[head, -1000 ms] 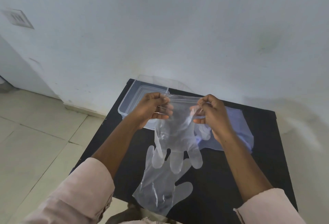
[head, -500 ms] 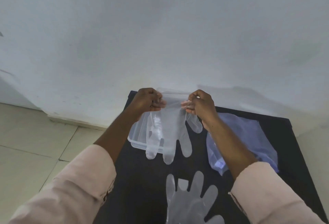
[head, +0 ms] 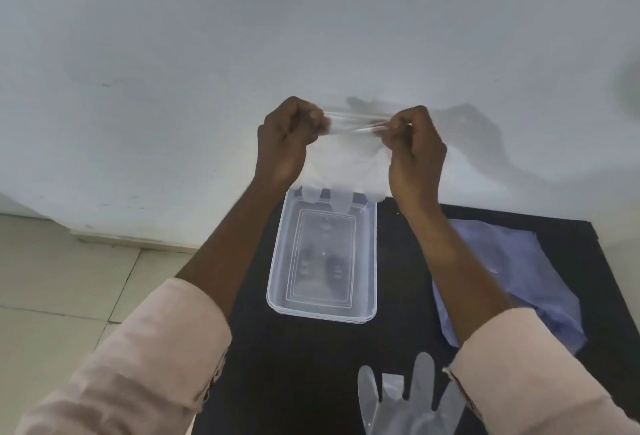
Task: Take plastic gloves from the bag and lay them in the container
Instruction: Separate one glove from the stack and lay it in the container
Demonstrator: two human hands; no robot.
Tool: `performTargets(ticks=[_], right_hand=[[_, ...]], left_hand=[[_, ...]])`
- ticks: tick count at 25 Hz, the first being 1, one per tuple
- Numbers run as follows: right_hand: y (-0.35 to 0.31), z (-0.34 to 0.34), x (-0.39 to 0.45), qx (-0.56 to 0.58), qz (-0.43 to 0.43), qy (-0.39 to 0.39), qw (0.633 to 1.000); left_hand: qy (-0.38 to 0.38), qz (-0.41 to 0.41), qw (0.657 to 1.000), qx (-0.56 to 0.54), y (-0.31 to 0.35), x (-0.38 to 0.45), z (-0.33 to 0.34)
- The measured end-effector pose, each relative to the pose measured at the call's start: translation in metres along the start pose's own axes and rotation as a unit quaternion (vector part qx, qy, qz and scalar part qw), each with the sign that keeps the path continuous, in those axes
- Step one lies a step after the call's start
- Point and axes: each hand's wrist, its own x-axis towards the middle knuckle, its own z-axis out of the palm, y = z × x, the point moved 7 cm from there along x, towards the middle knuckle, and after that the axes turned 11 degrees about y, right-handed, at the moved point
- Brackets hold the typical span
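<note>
Hands are pinching a glove point(head: 346, 161) by its cuff at frame centre, left hand point(head: 285, 144) and right hand point(head: 414, 147) apart, stretching it over the container's point(head: 323, 310) far end. Placing step is in hand, I'd say; next it needs lowering flat inside. Bag point(head: 502, 275) is lying at right on the desk point(head: 304, 365), another glove point(head: 401, 403) at the bottom.

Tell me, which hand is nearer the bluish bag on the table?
The right hand. It is raised just up and left of the bag, pinching the held glove; the left hand pinches the glove's far side, beyond the container.
</note>
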Motion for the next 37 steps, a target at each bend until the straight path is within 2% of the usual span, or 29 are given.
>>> performTargets(ticks=[2,4,6,8,10,12,19,24,31,34,37], right_hand=[[-0.003,-0.006,-0.016,0.006,-0.031,0.024,0.999],[0.016,-0.006,-0.044,-0.013,-0.029,0.005,0.999],[0.053,-0.003,-0.081,-0.055,-0.017,-0.041,0.997],[0.093,-0.002,-0.117,-0.161,-0.017,-0.069,0.984],[0.124,-0.003,-0.145,-0.274,-0.002,-0.083,0.958],[0.136,-0.003,-0.163,-0.327,0.023,-0.094,0.940],[0.141,-0.005,-0.182,-0.404,0.093,-0.161,0.896],[0.145,-0.006,-0.187,-0.439,0.106,-0.236,0.860],[0.143,-0.008,-0.183,-0.470,0.093,-0.370,0.796],[0.143,-0.008,-0.181,-0.468,0.104,-0.390,0.786],[0.144,-0.009,-0.181,-0.468,0.121,-0.397,0.780]], left_hand=[[-0.016,0.020,0.999,-0.027,-0.002,-0.009,-0.006],[-0.039,0.026,0.999,-0.003,-0.026,-0.024,-0.014],[-0.053,0.043,0.993,0.092,-0.070,-0.048,-0.028],[-0.049,0.070,0.968,0.237,-0.113,-0.073,-0.045],[-0.063,0.054,0.935,0.344,-0.146,-0.094,-0.058],[-0.085,0.023,0.914,0.395,-0.163,-0.109,-0.063],[-0.153,-0.049,0.860,0.484,-0.166,-0.120,-0.058],[-0.233,-0.040,0.801,0.550,-0.167,-0.123,-0.057],[-0.329,-0.040,0.754,0.567,-0.164,-0.122,-0.056],[-0.351,-0.038,0.739,0.574,-0.162,-0.122,-0.056],[-0.355,-0.049,0.740,0.569,-0.165,-0.122,-0.056]])
